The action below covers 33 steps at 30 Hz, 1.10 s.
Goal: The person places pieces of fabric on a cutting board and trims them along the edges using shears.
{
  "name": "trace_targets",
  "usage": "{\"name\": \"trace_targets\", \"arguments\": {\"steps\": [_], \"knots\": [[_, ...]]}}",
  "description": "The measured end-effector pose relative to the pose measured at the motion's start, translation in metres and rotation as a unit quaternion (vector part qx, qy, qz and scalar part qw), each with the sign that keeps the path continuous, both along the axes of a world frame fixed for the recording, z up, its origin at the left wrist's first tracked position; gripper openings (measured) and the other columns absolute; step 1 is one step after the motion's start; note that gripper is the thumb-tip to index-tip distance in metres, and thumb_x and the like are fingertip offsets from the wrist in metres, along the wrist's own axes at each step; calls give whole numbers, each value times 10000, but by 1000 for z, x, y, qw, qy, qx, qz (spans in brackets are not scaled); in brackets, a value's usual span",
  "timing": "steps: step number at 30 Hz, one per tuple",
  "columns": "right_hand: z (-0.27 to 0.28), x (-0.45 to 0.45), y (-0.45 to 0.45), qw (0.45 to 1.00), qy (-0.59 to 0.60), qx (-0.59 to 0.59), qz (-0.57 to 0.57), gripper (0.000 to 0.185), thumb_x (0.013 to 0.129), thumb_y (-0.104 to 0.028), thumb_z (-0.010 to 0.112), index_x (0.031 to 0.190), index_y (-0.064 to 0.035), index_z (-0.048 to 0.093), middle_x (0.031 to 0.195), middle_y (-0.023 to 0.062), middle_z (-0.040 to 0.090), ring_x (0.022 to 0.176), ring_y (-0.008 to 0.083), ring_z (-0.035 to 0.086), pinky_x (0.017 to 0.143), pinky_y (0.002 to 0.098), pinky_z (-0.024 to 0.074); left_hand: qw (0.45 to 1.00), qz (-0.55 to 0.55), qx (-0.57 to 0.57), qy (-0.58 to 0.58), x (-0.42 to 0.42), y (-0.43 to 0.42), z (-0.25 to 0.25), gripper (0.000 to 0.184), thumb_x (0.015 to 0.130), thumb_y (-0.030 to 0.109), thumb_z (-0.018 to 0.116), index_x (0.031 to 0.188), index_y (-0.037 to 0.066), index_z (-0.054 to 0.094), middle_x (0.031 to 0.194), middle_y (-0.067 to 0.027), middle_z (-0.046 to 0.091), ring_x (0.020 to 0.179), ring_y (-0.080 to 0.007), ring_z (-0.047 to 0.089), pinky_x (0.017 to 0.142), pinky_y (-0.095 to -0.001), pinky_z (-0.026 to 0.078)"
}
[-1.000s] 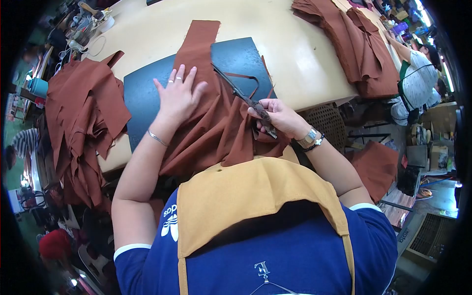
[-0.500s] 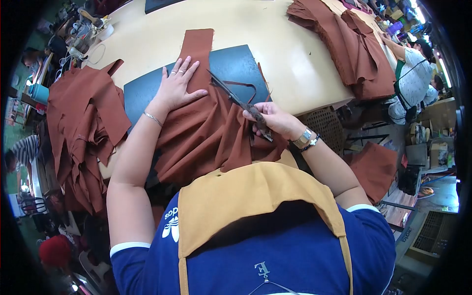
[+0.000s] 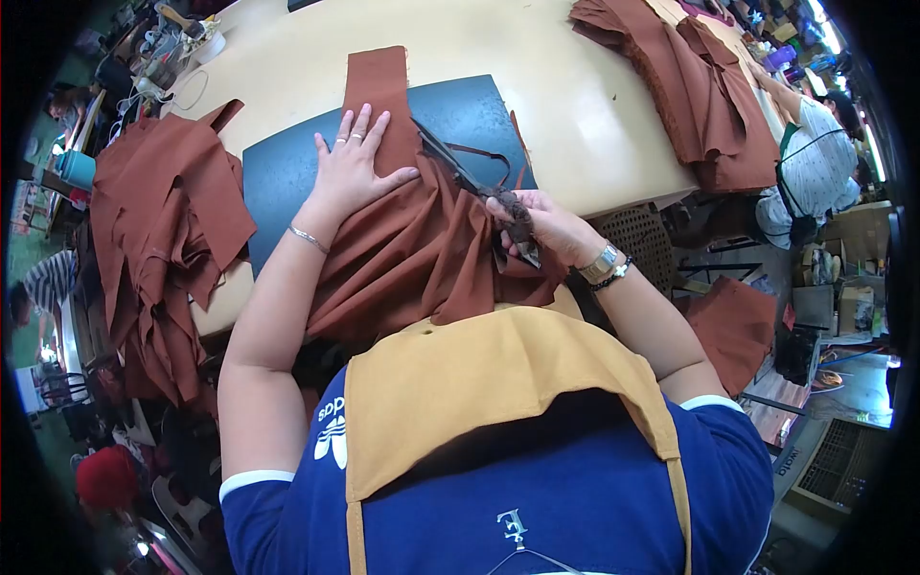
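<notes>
Rust-brown fabric (image 3: pixel 383 259) lies over a dark blue board (image 3: pixel 287 158), with a flat strip reaching up the table and loose folds toward my body. My left hand (image 3: pixel 356 168) rests flat on it, fingers spread. In my right hand (image 3: pixel 548 228) is a pair of scissors (image 3: pixel 513 218) with dark wrapping round the handles. Their blades point up and left along the right edge of the fabric. The lower blade is partly hidden, so I cannot tell how far apart the blades are. A thin brown scrap (image 3: pixel 489 155) curls on the board beside them.
A pile of brown cut pieces (image 3: pixel 168 211) hangs over the table's left edge. More brown fabric (image 3: pixel 704 105) lies at the far right, near a person in a white top (image 3: pixel 815 158). A white tub (image 3: pixel 206 43) with tools stands at the upper left of the cream table (image 3: pixel 565 86).
The scissors and my right hand have shifted slightly right and down, with the blades now closer to the fabric edge. My left hand stays flat on the fabric. The whole view has tilted slightly.
</notes>
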State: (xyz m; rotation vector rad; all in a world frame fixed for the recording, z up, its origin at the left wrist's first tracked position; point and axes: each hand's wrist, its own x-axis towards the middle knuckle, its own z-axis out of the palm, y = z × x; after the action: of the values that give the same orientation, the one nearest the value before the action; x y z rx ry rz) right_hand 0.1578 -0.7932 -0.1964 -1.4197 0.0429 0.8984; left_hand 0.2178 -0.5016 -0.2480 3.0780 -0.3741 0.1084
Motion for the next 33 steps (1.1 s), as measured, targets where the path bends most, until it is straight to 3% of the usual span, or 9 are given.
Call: {"name": "trace_targets", "arguments": {"steps": [33], "knots": [[1, -5, 8, 1000, -13, -24, -16, 302, 871, -380, 702, 866, -97, 598, 658, -20, 583, 526, 47, 548, 490, 185, 428, 998, 64, -5, -4, -21, -23, -2, 974, 765, 777, 481, 1512, 196, 249, 1582, -126, 163, 1459, -332, 143, 1054, -729, 121]]}}
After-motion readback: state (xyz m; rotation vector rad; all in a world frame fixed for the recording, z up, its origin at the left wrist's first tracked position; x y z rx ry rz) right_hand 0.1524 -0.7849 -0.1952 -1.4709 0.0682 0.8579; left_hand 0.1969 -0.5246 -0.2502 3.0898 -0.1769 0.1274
